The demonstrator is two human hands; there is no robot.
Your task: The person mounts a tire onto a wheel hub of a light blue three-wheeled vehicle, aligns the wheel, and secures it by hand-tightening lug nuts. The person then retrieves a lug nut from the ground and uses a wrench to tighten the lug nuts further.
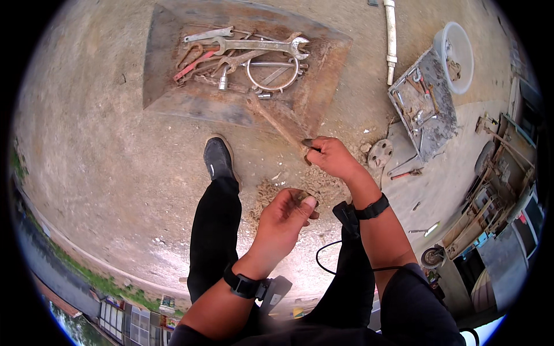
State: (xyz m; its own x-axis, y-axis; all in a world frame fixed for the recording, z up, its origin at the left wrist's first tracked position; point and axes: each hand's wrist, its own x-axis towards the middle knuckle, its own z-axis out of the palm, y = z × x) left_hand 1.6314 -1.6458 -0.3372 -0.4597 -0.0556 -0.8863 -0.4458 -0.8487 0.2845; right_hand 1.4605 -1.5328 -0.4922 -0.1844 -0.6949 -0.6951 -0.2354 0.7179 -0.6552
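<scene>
My right hand (pixel 334 157) is closed around the near end of a long, rusty bar (pixel 276 120), possibly a wrench. The bar slants up and left over the near rim of a rusty metal tray (pixel 202 108). A small dark piece shows at the fingertips; I cannot tell what it is. Nearer to me, my left hand (pixel 285 214) has its fingers curled and thumb pressed in, and anything inside is hidden. Inside the tray lie a large open-end wrench (pixel 259 46), a metal ring (pixel 272 64), a socket (pixel 223 81), a red-handled tool (pixel 193 66) and several other rusty tools.
Right of the tray, a metal toolbox (pixel 430 130) holds tools beside a translucent tub (pixel 457 57). A white pipe (pixel 391 34), a round metal disc (pixel 380 154) and a red-handled tool (pixel 407 174) lie on the ground. Loose dirt (pixel 323 185) lies below my hands. A rusty vehicle frame (pixel 485 202) stands at far right.
</scene>
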